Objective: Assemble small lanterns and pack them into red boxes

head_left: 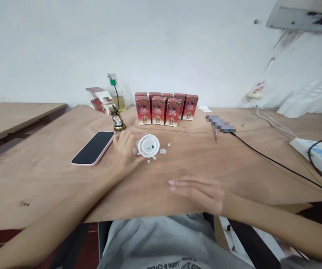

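Note:
My left hand (pixel 125 147) is closed around a small white round lantern part (pixel 148 145), held on its side with the round base facing me, just above the wooden table (pixel 233 172). Several tiny white and metal bits (pixel 163 151) lie on the table right of it. My right hand (pixel 198 191) lies flat and open near the table's front edge, fingers stretched to the left, holding nothing. A pink-cased phone (pixel 93 148) lies face up just left of my left hand. A small dark gold lantern (pixel 117 119) stands behind the phone.
Several red boxes (pixel 166 107) stand in rows at the back centre. A bottle of yellow liquid (pixel 117 95) and opened packaging (pixel 99 100) sit behind the lantern. A tool with a black cable (pixel 219 127) lies to the right, and a white power strip (pixel 318 157) lies at the far right.

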`<state>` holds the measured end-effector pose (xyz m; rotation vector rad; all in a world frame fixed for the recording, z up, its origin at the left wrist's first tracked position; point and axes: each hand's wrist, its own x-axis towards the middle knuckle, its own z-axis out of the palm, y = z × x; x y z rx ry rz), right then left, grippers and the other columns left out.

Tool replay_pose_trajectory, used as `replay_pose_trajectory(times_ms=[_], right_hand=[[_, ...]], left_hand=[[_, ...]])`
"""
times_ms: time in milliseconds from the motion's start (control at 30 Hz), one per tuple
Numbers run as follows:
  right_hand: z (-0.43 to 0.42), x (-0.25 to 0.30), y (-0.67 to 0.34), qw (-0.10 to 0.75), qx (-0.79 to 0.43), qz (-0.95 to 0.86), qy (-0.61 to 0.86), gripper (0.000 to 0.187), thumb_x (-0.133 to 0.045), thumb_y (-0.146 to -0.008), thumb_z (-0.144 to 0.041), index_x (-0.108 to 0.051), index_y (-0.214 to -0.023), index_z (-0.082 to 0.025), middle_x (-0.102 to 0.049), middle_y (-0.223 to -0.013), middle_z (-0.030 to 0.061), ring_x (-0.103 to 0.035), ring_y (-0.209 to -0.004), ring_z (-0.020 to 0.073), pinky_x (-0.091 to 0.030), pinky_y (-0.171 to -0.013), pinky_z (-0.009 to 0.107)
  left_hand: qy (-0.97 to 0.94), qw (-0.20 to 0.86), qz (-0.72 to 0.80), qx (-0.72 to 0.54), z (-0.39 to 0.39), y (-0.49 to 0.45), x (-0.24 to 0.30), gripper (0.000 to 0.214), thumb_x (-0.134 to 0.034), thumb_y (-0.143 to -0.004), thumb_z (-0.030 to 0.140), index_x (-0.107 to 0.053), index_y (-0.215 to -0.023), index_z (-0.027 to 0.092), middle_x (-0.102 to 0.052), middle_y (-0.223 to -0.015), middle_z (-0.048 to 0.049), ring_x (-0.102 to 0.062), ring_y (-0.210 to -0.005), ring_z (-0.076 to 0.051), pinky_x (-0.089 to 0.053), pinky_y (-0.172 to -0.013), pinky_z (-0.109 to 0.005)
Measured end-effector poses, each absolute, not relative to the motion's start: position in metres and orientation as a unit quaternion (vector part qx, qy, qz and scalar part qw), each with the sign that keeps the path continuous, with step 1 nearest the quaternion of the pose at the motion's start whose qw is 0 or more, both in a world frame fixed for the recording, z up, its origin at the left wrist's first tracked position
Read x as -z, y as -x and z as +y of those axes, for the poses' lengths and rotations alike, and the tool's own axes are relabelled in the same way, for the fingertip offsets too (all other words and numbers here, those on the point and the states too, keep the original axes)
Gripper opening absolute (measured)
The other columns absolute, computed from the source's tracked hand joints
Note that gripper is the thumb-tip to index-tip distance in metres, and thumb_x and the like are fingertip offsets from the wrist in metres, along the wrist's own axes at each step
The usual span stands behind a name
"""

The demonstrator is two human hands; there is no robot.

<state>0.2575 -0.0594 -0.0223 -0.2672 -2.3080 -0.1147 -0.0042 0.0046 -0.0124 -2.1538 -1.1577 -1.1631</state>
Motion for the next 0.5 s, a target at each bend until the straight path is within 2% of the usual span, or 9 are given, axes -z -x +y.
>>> replay_pose_trajectory(times_ms=[67, 200, 300, 400, 500], right_hand=[[-0.042, 0.008, -0.246, 0.408, 0.033, -0.905, 0.115, 0.026, -0.045, -0.092, -0.012, -0.064, -0.108, -0.02, -0.072, -0.103, 0.0063, -0.065, -0.099, 0.0146, -0.058, -0.082, 0.029], [-0.018, -0.003, -0.221, 0.498, 0.048, -0.856, 0.133, 0.02, -0.053, -0.087, -0.009, -0.068, -0.086, -0.022, -0.068, -0.082, 0.0041, -0.063, -0.077, 0.0132, -0.054, -0.069, 0.029], [-0.013, 0.005, -0.21, 0.532, 0.034, -0.838, 0.117, 0.02, -0.052, -0.087, -0.008, -0.067, -0.087, -0.022, -0.067, -0.077, 0.0019, -0.061, -0.071, 0.0118, -0.051, -0.063, 0.027], [-0.012, 0.013, -0.208, 0.552, 0.021, -0.828, 0.091, 0.019, -0.052, -0.087, -0.007, -0.064, -0.09, -0.021, -0.069, -0.081, 0.0032, -0.063, -0.073, 0.0127, -0.052, -0.063, 0.027], [-0.012, 0.018, -0.209, 0.553, 0.024, -0.828, 0.087, 0.018, -0.054, -0.085, -0.006, -0.063, -0.092, -0.02, -0.07, -0.082, 0.0045, -0.063, -0.073, 0.0136, -0.052, -0.064, 0.028]], left_hand=[[0.785, 0.213, -0.412, 0.409, 0.004, 0.003, 0.014, 0.035, -0.06, -0.08, 0.05, -0.055, -0.098, 0.02, -0.067, -0.093, -0.0085, -0.059, -0.086, -0.026, -0.032, -0.073, -0.039], [0.793, 0.232, -0.386, 0.409, 0.003, -0.002, 0.018, 0.033, -0.059, -0.082, 0.047, -0.054, -0.099, 0.02, -0.067, -0.093, -0.0065, -0.059, -0.082, -0.023, -0.032, -0.072, -0.038], [0.803, 0.23, -0.364, 0.413, 0.002, -0.006, 0.022, 0.034, -0.058, -0.083, 0.049, -0.052, -0.103, 0.022, -0.068, -0.097, -0.0042, -0.059, -0.082, -0.021, -0.031, -0.072, -0.038], [0.796, 0.223, -0.362, 0.431, 0.0, -0.01, 0.024, 0.036, -0.054, -0.084, 0.054, -0.05, -0.103, 0.024, -0.068, -0.099, -0.0031, -0.059, -0.082, -0.021, -0.031, -0.071, -0.038], [0.806, 0.222, -0.356, 0.417, -0.003, -0.013, 0.023, 0.037, -0.058, -0.083, 0.052, -0.049, -0.104, 0.023, -0.068, -0.101, -0.003, -0.059, -0.082, -0.02, -0.031, -0.071, -0.038]])
